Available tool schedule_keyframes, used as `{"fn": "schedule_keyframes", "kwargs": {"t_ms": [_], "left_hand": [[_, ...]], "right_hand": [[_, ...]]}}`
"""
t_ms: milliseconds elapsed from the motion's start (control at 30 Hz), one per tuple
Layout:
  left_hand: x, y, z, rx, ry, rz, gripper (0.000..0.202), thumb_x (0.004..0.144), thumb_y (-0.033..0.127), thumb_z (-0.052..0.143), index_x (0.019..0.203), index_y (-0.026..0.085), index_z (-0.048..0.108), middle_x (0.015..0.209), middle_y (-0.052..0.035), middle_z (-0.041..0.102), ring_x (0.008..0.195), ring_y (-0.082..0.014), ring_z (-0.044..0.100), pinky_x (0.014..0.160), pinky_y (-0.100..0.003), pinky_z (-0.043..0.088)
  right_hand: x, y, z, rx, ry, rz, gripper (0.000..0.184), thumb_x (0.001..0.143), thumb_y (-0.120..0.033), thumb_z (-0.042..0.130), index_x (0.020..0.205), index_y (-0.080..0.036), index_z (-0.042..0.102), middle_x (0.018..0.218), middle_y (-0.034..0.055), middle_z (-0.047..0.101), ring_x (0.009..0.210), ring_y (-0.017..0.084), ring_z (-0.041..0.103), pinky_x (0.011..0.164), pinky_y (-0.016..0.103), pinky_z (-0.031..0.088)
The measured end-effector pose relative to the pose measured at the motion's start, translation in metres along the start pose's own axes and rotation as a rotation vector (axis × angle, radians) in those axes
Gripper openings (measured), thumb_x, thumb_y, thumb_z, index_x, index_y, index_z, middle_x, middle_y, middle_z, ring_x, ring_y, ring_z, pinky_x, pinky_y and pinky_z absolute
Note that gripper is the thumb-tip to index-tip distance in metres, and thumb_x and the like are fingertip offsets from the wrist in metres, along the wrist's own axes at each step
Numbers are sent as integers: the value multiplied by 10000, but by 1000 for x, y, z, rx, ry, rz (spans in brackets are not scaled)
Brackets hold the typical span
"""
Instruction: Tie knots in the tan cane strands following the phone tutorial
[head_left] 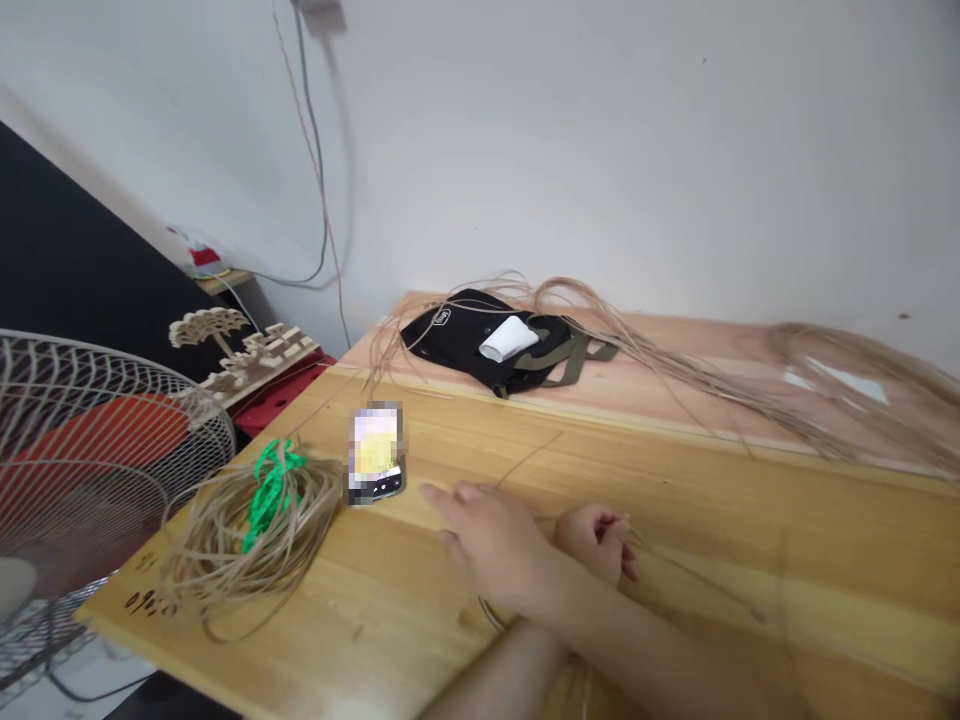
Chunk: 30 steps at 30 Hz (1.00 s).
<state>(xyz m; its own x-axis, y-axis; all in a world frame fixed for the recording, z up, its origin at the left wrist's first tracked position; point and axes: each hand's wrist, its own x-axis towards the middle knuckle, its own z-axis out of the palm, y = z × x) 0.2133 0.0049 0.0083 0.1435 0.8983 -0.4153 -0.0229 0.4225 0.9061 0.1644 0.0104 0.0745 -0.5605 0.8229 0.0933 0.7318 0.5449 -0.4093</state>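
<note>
My forearms are crossed over the wooden table point(375, 620). My right hand point(495, 540) is on the left side, palm down, with its fingers stretched out toward the phone point(376, 455). Thin tan strands, like rattan cane, show past its fingers and below it; whether it touches them is hidden. My left hand point(592, 540) lies to the right, fingers curled in a pinch. From those fingers a thin cane strand point(690, 575) runs off to the right, slightly blurred. Left of the phone lies a coil of cane strands point(225, 545) with a green tie point(274, 490).
A black bag point(457, 345) with a white paper cup point(510, 340) on it lies at the back. Long loose cane strands point(675, 365) stretch along the wall side. A caged fan point(112, 460) stands left of the table, near a wooden model point(247, 355).
</note>
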Motion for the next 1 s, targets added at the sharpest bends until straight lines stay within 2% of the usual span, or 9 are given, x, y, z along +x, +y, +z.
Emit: {"fn": "schedule_keyframes", "kwargs": {"t_ms": [33,100,200,467,767,900,1000], "left_hand": [[1,0,1,-21,-2,8,107,703,246,513,660,161,562,490,12,510,400,-104,484,409,-212,360],[4,0,2,-76,-13,25,107,711,237,498,656,161,549,476,9,499,371,-104,473,383,-215,343],[11,-2,1,-156,-20,17,96,720,240,492,677,164,533,483,5,509,369,-107,487,369,-208,339],[17,-5,0,-248,-1,-2,115,715,261,513,661,159,521,472,10,511,357,-106,492,358,-203,340],[17,-7,-1,-269,-4,19,130,714,271,531,654,156,523,476,14,511,352,-97,488,353,-199,333],[18,-5,-1,-288,-11,2,131,727,255,517,641,156,508,471,20,503,345,-85,481,348,-189,331],[17,-3,-1,-300,-21,-15,124,745,240,497,657,152,501,463,30,494,343,-76,475,342,-177,327]], "right_hand": [[17,-6,7,-16,-104,-36,418,768,-244,455,1186,-266,452,911,69,596,841,228,549,685,340,439],[43,-13,18,-40,-213,-37,474,760,-278,480,1227,-263,406,1050,98,534,986,258,479,796,385,389],[62,-17,27,-41,-209,7,459,765,-330,484,1215,-289,409,1138,101,461,1071,268,397,862,411,326],[66,-9,33,-60,-202,-6,426,763,-360,470,1177,-263,455,1083,105,467,1029,261,409,849,402,331],[65,-10,35,-88,-186,-6,399,763,-355,477,1153,-266,479,1071,102,479,1026,259,413,852,402,332],[66,-16,39,-108,-167,-2,383,768,-349,491,1132,-232,499,1172,122,436,1083,270,377,884,409,306],[68,-25,49,-141,-164,-25,385,783,-340,485,1148,-217,487,1321,122,312,1179,284,276,932,426,247]]}}
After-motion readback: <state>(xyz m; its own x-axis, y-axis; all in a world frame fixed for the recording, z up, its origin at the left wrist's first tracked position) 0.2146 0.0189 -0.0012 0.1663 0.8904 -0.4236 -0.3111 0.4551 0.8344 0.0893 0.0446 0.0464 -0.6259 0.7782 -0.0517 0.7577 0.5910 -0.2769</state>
